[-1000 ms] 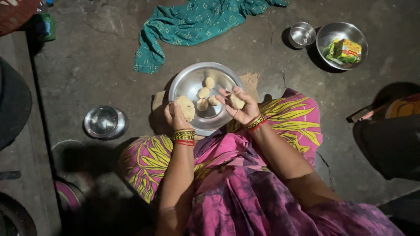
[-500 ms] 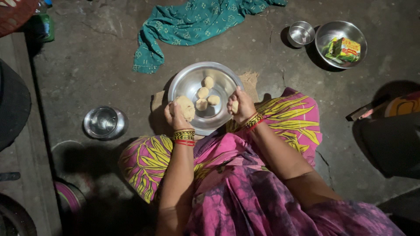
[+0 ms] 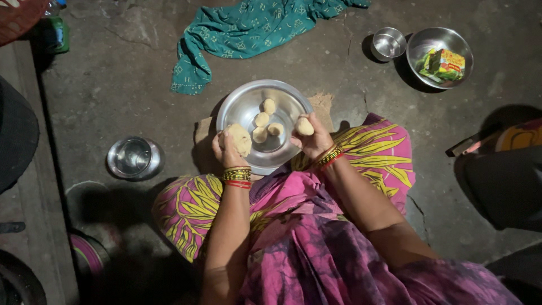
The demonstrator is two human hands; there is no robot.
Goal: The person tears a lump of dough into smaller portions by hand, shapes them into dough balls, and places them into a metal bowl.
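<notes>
A person sits on the floor [image 3: 101,85] with a shiny steel plate [image 3: 243,107] just in front of the knees. The left hand [image 3: 226,151] is closed around a big lump of dough [image 3: 241,139] and holds it over the near edge of the plate. The right hand [image 3: 313,141] pinches a small dough ball [image 3: 304,126] in its fingertips at the right rim of the plate. Three more small dough balls [image 3: 264,120] lie near the middle of the plate, close together. The dough looks soft and light, so it would squash if squeezed hard, and it may be a bit sticky, though the dim light makes that hard to tell. A gentle hold around the sides of a ball, with fingertips, looks best. Off to the left stands a small steel bowl [image 3: 131,158]. A green cloth [image 3: 248,28] lies crumpled farther away. At the top right, a little steel cup [image 3: 388,43] sits just beside a bigger steel bowl [image 3: 435,42] with a green packet [image 3: 443,64] inside.
</notes>
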